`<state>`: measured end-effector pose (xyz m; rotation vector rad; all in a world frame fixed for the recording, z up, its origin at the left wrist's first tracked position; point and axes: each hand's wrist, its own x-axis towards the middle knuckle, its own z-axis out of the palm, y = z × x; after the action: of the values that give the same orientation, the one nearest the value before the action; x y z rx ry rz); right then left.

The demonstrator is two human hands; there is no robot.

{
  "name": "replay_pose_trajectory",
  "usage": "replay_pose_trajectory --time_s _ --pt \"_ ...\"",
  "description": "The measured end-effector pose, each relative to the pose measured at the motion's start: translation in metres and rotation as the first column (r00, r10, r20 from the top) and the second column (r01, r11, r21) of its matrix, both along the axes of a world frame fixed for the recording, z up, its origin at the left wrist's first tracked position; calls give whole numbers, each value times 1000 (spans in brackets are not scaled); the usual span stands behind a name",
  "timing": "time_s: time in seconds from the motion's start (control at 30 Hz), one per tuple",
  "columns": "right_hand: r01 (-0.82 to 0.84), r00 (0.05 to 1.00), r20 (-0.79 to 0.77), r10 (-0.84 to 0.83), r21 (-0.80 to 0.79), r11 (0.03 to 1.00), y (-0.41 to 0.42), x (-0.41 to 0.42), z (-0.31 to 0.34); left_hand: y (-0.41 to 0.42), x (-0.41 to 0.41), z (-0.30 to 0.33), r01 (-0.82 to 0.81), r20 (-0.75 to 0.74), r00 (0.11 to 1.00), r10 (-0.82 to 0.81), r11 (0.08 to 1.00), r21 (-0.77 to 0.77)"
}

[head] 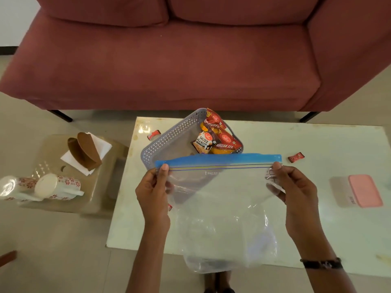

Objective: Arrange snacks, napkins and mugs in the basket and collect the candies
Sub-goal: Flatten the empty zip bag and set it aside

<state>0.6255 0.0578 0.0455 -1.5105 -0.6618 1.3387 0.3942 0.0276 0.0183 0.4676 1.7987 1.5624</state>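
Note:
I hold a clear zip bag (pixel 220 208) with a blue top strip stretched flat above the table. My left hand (pixel 153 193) pinches its left top corner and my right hand (pixel 296 187) pinches its right one. Behind the bag stands a grey perforated basket (pixel 169 136) holding several snack packets (pixel 215 138) at its right end. One red candy (pixel 154 134) lies left of the basket, another candy (pixel 296 157) to its right, and a third candy (pixel 170 207) peeks out by my left wrist. Two floral mugs (pixel 53 186) and white napkins (pixel 86 153) in a brown holder sit on a stool at the left.
The pale glossy table (pixel 317 144) carries a small box with a pink lid (pixel 359 192) at the right. A beige plastic stool (pixel 101 199) stands close to the table's left edge. A dark red sofa (pixel 169 60) fills the space behind.

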Motion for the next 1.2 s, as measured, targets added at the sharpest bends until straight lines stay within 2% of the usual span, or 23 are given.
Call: replay_pose_trajectory --time_s 0.07,0.13,0.23,0.3,0.37,0.43,0.57,0.67,0.73,0.8,0.87,0.93,1.07,1.2 --pt "39 998 -47 -38 8 999 4 6 0 3 1 1 117 66 991 -115 993 -14" --pt "78 985 -156 -76 9 997 10 17 -3 5 6 -5 299 180 941 -287 953 -49" --pt "125 948 -294 -120 1 992 18 38 -8 5 31 -12 574 206 810 -548 814 -93" --pt "154 931 -336 -144 3 988 24 55 -10 9 57 -14 623 229 772 -594 777 -86" --pt "140 927 -352 -128 9 990 28 78 -11 18 85 -12 585 270 791 -549 808 -70" --pt "78 955 -288 -78 -11 997 28 103 -13 30 112 -9 544 283 812 -511 837 -50" --pt "-42 999 7 42 40 998 18 158 -29 44 171 -9 565 224 811 -540 823 -64" --pt "147 989 22 -149 74 986 23 214 -40 48 216 -18 587 91 809 -580 797 -141" --pt "180 983 28 -181 59 982 30 256 -45 47 253 -22 605 42 793 -608 778 -167" --pt "-8 1000 -24 8 3 1000 31 300 -52 46 296 -26 599 58 799 -598 786 -156" --pt "-285 953 -127 276 -60 957 27 342 -59 49 340 -29 601 103 799 -592 788 -137" --pt "-401 914 -115 390 -105 910 22 385 -61 53 381 -32 652 166 757 -632 746 -135" --pt "-365 928 42 371 -98 926 19 470 -64 60 456 -38 808 283 586 -759 576 -128" --pt "-363 907 194 373 -87 928 11 527 -77 63 528 -55 869 299 494 -816 475 -139"
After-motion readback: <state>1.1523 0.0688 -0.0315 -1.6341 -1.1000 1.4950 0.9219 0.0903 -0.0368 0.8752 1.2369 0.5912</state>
